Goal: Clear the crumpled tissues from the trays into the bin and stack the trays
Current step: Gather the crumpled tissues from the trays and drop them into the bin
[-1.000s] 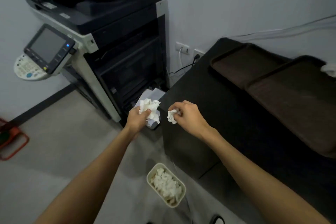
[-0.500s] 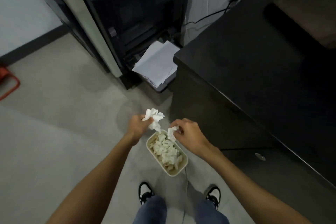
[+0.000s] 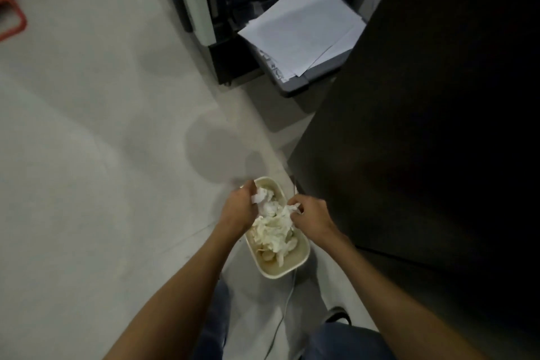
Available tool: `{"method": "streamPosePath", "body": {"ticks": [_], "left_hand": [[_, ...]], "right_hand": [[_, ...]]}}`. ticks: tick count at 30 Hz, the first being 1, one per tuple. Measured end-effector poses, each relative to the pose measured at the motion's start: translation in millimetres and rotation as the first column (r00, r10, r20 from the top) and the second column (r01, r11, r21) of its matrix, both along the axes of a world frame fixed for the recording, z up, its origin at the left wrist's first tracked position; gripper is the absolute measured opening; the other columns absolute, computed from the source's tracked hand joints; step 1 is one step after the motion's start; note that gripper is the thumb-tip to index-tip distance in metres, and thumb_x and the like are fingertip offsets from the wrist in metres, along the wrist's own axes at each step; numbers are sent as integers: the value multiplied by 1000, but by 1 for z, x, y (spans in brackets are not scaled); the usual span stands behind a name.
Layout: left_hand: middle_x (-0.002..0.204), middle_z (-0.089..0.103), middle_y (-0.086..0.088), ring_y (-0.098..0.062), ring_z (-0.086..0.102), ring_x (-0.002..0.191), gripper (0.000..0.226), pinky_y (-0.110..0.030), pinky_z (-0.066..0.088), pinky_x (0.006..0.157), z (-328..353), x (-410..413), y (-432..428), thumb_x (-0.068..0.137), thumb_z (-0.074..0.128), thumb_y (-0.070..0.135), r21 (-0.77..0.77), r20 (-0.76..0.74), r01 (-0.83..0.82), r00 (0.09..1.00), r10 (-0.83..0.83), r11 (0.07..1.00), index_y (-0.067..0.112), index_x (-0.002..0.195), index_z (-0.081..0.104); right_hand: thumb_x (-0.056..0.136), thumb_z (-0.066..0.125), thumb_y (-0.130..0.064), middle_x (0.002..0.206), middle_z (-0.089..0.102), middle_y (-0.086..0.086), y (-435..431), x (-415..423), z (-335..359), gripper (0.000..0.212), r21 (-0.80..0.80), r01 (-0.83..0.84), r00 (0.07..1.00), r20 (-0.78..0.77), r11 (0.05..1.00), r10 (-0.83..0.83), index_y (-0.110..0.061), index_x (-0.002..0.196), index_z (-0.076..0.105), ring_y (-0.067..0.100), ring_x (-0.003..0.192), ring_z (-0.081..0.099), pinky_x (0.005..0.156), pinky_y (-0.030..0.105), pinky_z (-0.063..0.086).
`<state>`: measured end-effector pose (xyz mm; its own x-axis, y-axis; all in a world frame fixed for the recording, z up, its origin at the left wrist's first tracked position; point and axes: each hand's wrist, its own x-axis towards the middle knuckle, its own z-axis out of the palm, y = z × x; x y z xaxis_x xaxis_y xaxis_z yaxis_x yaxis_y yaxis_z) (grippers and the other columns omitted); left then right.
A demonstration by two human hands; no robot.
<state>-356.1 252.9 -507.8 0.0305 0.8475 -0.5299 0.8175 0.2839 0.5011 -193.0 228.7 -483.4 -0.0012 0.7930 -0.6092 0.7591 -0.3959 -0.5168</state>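
1. Two hands hang over the bin [image 3: 302, 256], which stands on the floor just beside the dark desk [image 3: 423, 96]; the bin's long axis runs away from the person, slanting from far left to near right.
2. Left hand [image 3: 236, 212] is above the bin's far left rim; its grip is curled round a crumpled tissue [image 3: 258, 199].
3. Right hand [image 3: 311, 218] is above the bin's right rim; thumb and fingertips pinch a smaller tissue [image 3: 292, 209]; whether it touches the heap of tissues [image 3: 274, 238] filling the bin, I cannot tell.
4. Both wads sit over the bin's opening, neither hand nearer; the drop probably needs only loosened fingers.
5. No trays are in view.
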Motion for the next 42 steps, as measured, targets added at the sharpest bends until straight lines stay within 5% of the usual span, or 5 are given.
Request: {"method": "streamPosePath", "body": {"ticks": [9,16,29,35,42], "left_hand": [[124,58,-18,-33,56,112,32,-31,44,89,-82,-8,-16,93,49,8,-67,88,-44,995,50,997,2,124,50],[142,41,-18,-32,47,124,57,-33,37,102,-52,-11,-20,91,57,18,-136,40,72,997,-67,988,6,142,34],[145,32,-12,-26,39,131,56,-21,26,106,247,-28,39,90,55,9,228,147,223,954,-260,948,9,142,35],[137,41,-9,-21,46,123,54,-22,31,104,399,-22,101,86,58,10,613,164,241,893,-420,752,9,138,43],[139,40,-4,-15,44,126,53,-18,32,101,525,43,126,90,58,18,797,154,269,775,-613,541,16,140,40]], "right_hand": [[91,52,-7,119,60,12,-7,-13,-79,33,-102,-50,996,68,994,57,-10,124,56,25,104,61,81,24,48],[87,53,-6,126,53,14,-15,-11,-52,44,-112,-48,992,109,993,60,-13,130,51,30,109,58,88,31,48],[89,52,-7,126,48,8,7,-34,253,41,142,-56,997,56,988,48,-17,129,53,24,111,56,99,30,45],[86,57,-9,122,52,6,30,-29,424,41,443,-82,994,96,893,43,-16,127,58,17,111,55,88,5,27],[89,58,-16,122,50,3,19,24,539,40,635,54,966,162,771,-200,-22,128,54,15,111,51,87,16,32]]}}
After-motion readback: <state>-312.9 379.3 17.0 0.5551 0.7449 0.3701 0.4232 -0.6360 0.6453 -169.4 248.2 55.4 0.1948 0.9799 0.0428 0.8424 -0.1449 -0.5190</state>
